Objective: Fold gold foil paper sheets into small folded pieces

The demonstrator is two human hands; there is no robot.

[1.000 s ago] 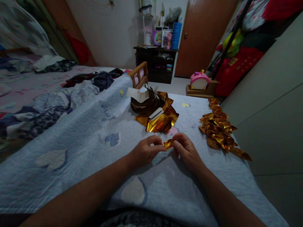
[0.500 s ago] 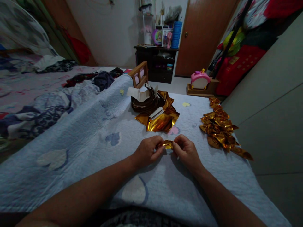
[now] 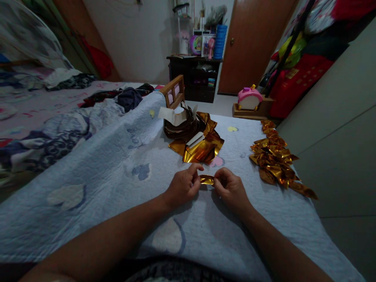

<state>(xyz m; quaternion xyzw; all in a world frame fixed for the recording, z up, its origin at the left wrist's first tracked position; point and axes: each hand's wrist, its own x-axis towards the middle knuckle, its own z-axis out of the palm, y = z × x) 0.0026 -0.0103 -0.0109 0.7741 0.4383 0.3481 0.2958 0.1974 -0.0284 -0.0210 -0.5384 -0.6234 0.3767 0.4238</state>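
Note:
A small folded piece of gold foil paper (image 3: pixel 206 179) is pinched between both my hands just above the pale blue quilt (image 3: pixel 111 172). My left hand (image 3: pixel 182 185) grips its left end with thumb and fingers closed. My right hand (image 3: pixel 230 187) grips its right end the same way. Beyond them lies a stack of flat gold foil sheets (image 3: pixel 201 150). A pile of folded gold foil pieces (image 3: pixel 275 159) lies to the right of my hands.
A dark round container (image 3: pixel 181 127) with white paper stands behind the foil sheets, next to a small wooden frame (image 3: pixel 173 91). Crumpled clothes and bedding lie at the left. A pink toy (image 3: pixel 249 98), a dark cabinet (image 3: pixel 194 78) and a brown door stand farther back.
Both hands have stayed over the same spot while working the small gold piece; it now looks narrower and flatter between my fingertips, and my left forefinger has lifted.

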